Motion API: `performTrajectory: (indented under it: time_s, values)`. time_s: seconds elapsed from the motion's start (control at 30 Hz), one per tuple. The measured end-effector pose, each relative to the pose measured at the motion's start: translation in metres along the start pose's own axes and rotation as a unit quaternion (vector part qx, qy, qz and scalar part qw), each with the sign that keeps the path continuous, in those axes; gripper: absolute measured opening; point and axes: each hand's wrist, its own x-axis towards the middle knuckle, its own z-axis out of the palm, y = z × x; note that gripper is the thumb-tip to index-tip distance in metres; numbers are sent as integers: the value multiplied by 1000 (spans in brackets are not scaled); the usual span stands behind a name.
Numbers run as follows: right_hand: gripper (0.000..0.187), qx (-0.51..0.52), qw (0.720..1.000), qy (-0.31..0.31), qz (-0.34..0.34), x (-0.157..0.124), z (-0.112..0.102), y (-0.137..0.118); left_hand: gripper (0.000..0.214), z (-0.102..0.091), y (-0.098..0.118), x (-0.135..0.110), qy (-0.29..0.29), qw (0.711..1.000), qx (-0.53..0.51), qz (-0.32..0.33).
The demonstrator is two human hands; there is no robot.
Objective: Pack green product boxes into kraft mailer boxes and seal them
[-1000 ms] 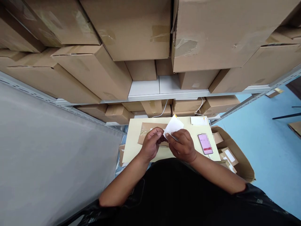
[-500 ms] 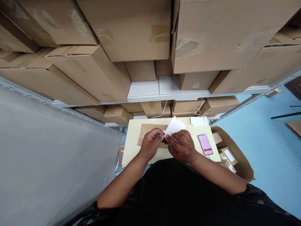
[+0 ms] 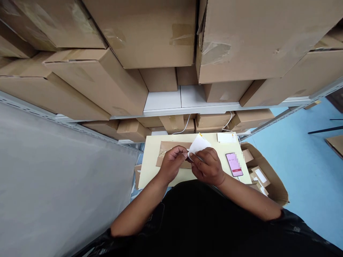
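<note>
My right hand [image 3: 208, 166] pinches the lower edge of a small white sheet [image 3: 198, 144] with a yellow tab at its top corner. My left hand [image 3: 172, 164] pinches at the sheet's left corner, fingertips pressed together beside the right thumb. Both hands hover over a flat brown cardboard mailer [image 3: 168, 149] that lies on a pale yellow tabletop [image 3: 150, 167]. What the left fingertips grip is too small to make out clearly.
A phone [image 3: 234, 164] with a lit pink screen lies on the table to the right. A white pad [image 3: 226, 137] with a cable sits at the far edge. An open carton [image 3: 270, 178] of small boxes stands right of the table. Shelves of cardboard boxes [image 3: 139, 32] loom ahead.
The hands and white sheet have barely shifted; the left fingertips closed in slightly on the sheet's corner.
</note>
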Motion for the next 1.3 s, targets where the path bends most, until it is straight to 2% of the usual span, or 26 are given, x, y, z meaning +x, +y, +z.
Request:
performTrajectory:
  time_s: [0.17, 0.4, 0.57, 0.63, 0.73, 0.8, 0.87, 1.03, 1.2, 1.3]
  values:
    - [59, 4, 1000, 2, 1, 4, -2, 0, 33, 1, 1, 1, -23, 999, 25, 6]
    - [59, 22, 1000, -13, 16, 0, -2, 2, 35, 3, -5, 1, -20, 997, 72, 17]
    - [51, 80, 995, -13, 59, -1, -2, 1, 33, 1, -8, 5, -33, 998, 46, 9]
    - [43, 141, 985, -13, 101, 0, -1, 0, 31, -2, -9, 7, -38, 998, 49, 11]
    - [26, 230, 952, -20, 199, 4, 2, -1, 30, -5, -9, 9, -44, 996, 75, 15]
    - [17, 256, 932, -24, 258, 7, 4, -3, 30, -6, -8, 10, -52, 994, 91, 14]
    - [11, 263, 921, -26, 286, 9, 5, -4, 31, -5, -7, 10, -63, 993, 99, 10]
    - [8, 274, 906, -39, 319, 8, 6, -5, 31, -6, -5, 9, -68, 987, 141, 22]
    - [13, 288, 878, -63, 377, 4, 10, -4, 29, -10, -6, 9, -69, 972, 215, 57]
    - [16, 272, 871, -75, 401, 3, 12, -4, 29, -10, -9, 8, -70, 964, 248, 67]
